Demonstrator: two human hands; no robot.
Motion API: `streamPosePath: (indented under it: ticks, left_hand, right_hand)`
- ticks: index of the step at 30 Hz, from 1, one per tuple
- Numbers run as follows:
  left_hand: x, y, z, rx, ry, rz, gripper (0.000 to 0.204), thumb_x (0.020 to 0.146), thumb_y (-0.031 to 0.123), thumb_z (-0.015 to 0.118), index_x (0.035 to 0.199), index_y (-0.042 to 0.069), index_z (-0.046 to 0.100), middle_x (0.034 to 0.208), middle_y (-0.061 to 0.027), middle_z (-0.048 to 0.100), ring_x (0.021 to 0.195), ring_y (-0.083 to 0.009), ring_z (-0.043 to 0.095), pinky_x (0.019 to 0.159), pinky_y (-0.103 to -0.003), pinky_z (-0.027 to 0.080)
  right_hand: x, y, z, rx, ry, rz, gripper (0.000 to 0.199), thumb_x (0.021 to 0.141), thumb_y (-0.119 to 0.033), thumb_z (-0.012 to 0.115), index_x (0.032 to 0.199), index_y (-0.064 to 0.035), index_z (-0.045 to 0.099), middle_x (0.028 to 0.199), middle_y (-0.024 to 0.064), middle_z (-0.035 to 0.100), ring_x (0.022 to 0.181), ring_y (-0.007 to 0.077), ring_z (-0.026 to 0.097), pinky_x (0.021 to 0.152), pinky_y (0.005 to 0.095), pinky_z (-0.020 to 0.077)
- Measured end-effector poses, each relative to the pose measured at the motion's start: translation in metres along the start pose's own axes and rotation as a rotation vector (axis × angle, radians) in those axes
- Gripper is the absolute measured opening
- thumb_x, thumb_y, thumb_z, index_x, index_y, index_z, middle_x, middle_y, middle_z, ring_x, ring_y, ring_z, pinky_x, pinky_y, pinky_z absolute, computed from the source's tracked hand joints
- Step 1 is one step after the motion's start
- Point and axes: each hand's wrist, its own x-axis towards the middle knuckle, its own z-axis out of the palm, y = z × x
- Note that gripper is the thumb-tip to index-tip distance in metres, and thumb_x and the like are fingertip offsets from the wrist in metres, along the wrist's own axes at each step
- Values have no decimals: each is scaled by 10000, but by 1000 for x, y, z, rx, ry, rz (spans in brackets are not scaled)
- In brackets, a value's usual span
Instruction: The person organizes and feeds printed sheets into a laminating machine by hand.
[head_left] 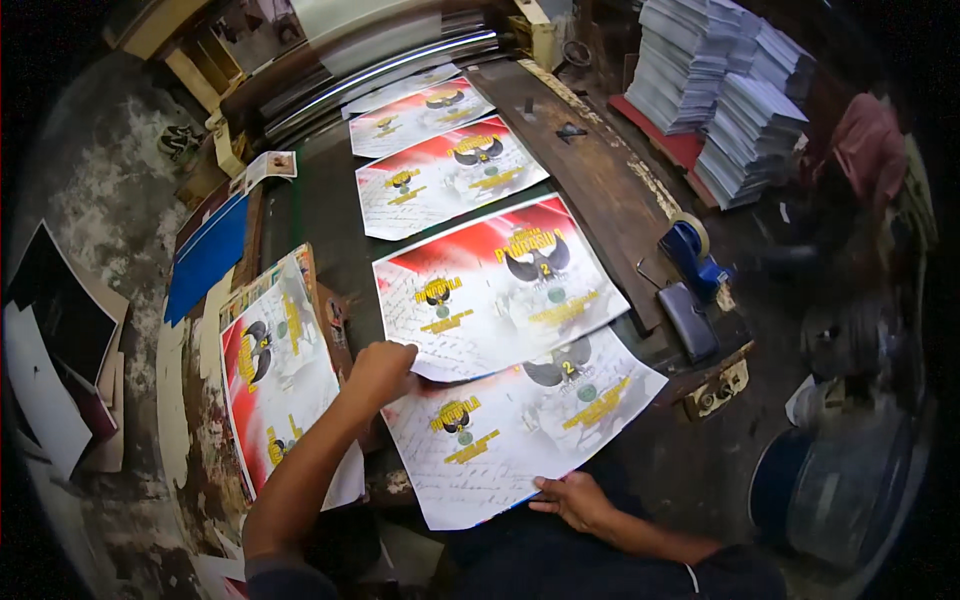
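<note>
A printed cover sheet point(520, 430), red, white and grey with yellow lettering and a dark winged emblem, slants off the near end of the table. My right hand point(572, 502) pinches its lower edge between thumb and fingers. My left hand point(382, 374) is closed at the near left corner of a second printed sheet point(490, 310), which overlaps the top of the first; the fingertips are partly hidden. Farther up the dark table, another printed sheet point(450, 180) and one more sheet point(415, 115) lie in a row toward the metal roller point(390, 75).
Printed sheets point(285, 370) lie on a side board at left, near a blue sheet point(208, 255). On the table's right edge are a tape dispenser point(690, 250) and a dark pouch point(687, 320). Tall paper stacks point(690, 65) stand at the back right; a clear drum-shaped container point(830, 490) is at lower right.
</note>
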Motion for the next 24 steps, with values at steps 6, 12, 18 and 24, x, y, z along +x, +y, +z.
streamPosePath:
  ticks: [6,12,18,24]
  left_hand:
    - [38,-14,1,22,71,-67,172,673,212,682,749,63,638,762,-189,645,747,-367,637,669,-466,507]
    - [48,-37,7,142,25,-136,317,662,259,723,903,69,644,893,-186,653,819,-358,637,712,-466,507]
    - [13,45,5,-116,22,81,654,658,377,760,1207,92,549,1151,-117,586,1026,-311,573,842,-463,464]
    - [-61,152,8,-245,-199,394,674,698,409,739,1257,104,518,1184,-150,577,1040,-329,577,860,-450,481]
  right_hand:
    - [-9,1,-10,-46,-3,19,341,919,-157,584,1182,36,485,1120,135,594,987,238,619,825,368,549]
    - [-15,15,-4,-81,-14,-29,349,930,-174,571,1174,59,482,1104,162,592,976,227,619,824,346,549]
    - [-17,24,1,-41,-17,-183,329,931,-186,573,1137,58,499,1053,155,611,925,211,633,808,334,554]
    - [-12,16,15,-50,-32,-358,222,905,-181,617,945,37,606,868,108,649,779,166,645,712,301,566]
